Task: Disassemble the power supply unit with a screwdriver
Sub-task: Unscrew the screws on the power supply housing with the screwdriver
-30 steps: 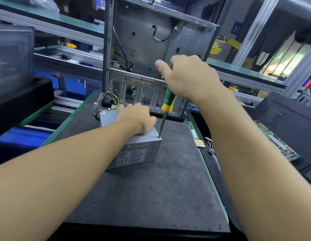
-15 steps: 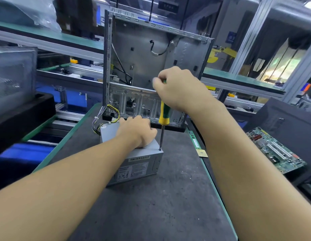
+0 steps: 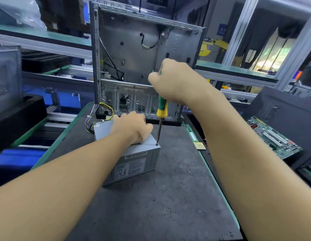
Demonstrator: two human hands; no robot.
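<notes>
A grey metal power supply unit (image 3: pixel 133 164) with a label on its near side sits on the dark bench mat (image 3: pixel 168 197). A bundle of coloured wires (image 3: pixel 97 117) leaves its far left end. My left hand (image 3: pixel 132 127) lies on the unit's top and presses it down. My right hand (image 3: pixel 175 80) grips the green and yellow handle of a screwdriver (image 3: pixel 161 110) held almost upright. The screwdriver's tip sits on a screw (image 3: pixel 157 144) at the top's near right corner.
An empty metal computer case (image 3: pixel 142 49) stands upright just behind the unit. A memory stick (image 3: pixel 191 133) and a small chip (image 3: pixel 199 146) lie at the mat's right edge. A green motherboard (image 3: pixel 273 136) rests on a black case (image 3: pixel 286 115) at the right. Black foam (image 3: pixel 17 112) sits at the left.
My right hand has turned on the screwdriver handle, whose tip stays on the same corner screw. My head has tilted, so the scene sits lower in view. The left hand keeps its place.
</notes>
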